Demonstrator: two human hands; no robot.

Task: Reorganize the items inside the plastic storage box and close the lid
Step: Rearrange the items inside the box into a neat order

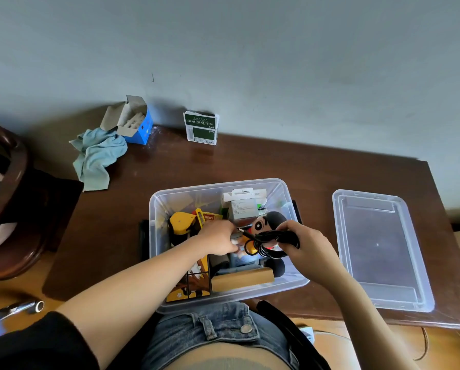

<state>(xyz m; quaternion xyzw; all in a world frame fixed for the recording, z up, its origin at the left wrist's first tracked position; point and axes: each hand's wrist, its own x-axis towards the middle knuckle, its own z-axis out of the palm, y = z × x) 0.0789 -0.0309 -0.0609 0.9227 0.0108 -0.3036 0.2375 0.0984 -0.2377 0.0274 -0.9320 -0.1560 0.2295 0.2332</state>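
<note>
Black cable (270, 243), coiled in loops, is held above the clear box (290, 206) on the worktop (250, 161). It looks light and soft, so I think the loops can spring apart; holding it across the whole bundle seems best. The right hand (301, 243) curls its fingers (290, 231) around the coil. The left hand (219, 239) reaches among the items; its fingers are blurred, so I cannot tell their state. The lid (378, 249) lies just beside the box.
</note>
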